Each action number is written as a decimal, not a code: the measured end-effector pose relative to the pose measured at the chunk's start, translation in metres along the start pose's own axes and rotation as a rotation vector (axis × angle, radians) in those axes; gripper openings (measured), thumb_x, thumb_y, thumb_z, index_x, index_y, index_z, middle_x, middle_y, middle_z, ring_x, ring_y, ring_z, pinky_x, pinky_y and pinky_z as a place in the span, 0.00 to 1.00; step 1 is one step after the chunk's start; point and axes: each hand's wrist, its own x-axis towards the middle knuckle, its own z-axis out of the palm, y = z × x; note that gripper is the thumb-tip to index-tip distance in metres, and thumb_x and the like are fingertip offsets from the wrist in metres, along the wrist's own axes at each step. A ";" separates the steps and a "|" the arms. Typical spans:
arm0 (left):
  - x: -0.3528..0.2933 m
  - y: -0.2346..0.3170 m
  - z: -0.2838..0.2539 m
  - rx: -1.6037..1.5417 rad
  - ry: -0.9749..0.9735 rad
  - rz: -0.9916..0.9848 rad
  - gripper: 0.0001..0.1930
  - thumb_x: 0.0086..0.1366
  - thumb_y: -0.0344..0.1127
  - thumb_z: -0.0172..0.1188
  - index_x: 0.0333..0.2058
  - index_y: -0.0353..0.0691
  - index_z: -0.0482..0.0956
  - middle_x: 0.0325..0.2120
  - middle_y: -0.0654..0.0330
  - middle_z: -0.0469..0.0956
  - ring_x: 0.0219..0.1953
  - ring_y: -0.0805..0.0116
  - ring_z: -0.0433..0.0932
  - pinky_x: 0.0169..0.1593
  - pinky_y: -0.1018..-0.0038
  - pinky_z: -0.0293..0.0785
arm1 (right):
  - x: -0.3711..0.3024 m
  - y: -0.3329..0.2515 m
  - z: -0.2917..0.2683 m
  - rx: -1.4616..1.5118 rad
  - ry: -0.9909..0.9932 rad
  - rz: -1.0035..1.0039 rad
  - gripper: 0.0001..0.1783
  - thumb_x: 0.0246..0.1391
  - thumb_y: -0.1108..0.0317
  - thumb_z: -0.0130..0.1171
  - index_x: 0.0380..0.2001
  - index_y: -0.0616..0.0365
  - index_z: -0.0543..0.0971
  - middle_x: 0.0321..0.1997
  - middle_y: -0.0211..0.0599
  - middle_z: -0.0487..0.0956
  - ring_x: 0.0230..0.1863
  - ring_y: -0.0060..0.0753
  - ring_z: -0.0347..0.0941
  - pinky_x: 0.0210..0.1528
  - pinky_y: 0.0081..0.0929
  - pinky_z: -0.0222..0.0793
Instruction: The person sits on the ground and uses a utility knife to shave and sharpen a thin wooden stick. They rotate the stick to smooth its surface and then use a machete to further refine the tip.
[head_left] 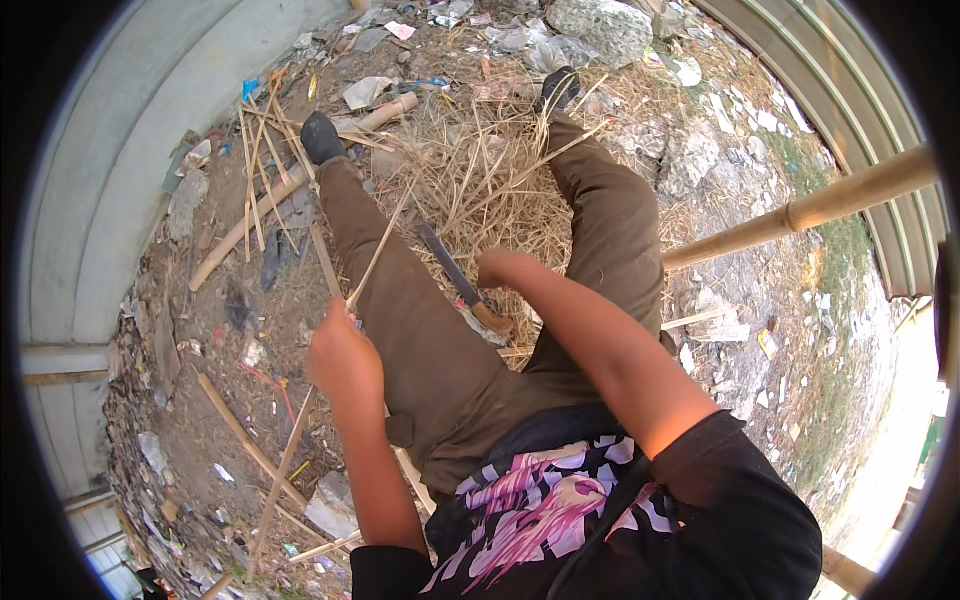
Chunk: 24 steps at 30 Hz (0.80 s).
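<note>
My left hand [345,352] is closed around a long bamboo strip [326,262] beside my left thigh. The strip runs out past the hand toward my left foot and back toward the lower left. A thinner split piece [382,245] slants up to the right from the same grip. Between my legs, my right hand [502,269] is bent inward with its fingers hidden from view. Just left of and below it lies a large knife [452,268] with a dark blade and a wooden handle [493,319]; the hand looks apart from the handle.
Pale shavings and thin strips [480,190] heap between my lower legs. More split strips [262,160] rest across a bamboo pole [245,235] at the far left. A thick bamboo pole [800,212] crosses at right. Litter and rocks [605,28] cover the dirt; metal sheets [90,200] wall the left.
</note>
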 end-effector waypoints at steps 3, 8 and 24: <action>-0.012 -0.002 -0.023 0.057 0.028 0.004 0.05 0.69 0.32 0.57 0.40 0.42 0.79 0.29 0.50 0.83 0.35 0.45 0.84 0.37 0.52 0.77 | 0.027 0.000 0.092 -0.106 0.130 0.005 0.20 0.50 0.61 0.65 0.47 0.53 0.86 0.48 0.36 0.86 0.47 0.42 0.84 0.44 0.49 0.78; -0.012 0.003 -0.064 0.137 -0.003 0.058 0.06 0.68 0.31 0.58 0.37 0.39 0.83 0.27 0.49 0.82 0.33 0.45 0.84 0.35 0.54 0.77 | 0.042 -0.002 0.111 -0.405 0.208 -0.129 0.23 0.48 0.59 0.69 0.48 0.53 0.85 0.45 0.32 0.85 0.47 0.40 0.83 0.42 0.50 0.77; 0.089 -0.006 -0.023 0.317 -0.035 0.409 0.09 0.57 0.40 0.68 0.28 0.40 0.85 0.23 0.52 0.83 0.29 0.51 0.85 0.35 0.60 0.80 | -0.098 -0.017 -0.008 0.407 0.345 -0.038 0.27 0.53 0.53 0.64 0.43 0.70 0.81 0.42 0.55 0.83 0.45 0.55 0.82 0.47 0.45 0.78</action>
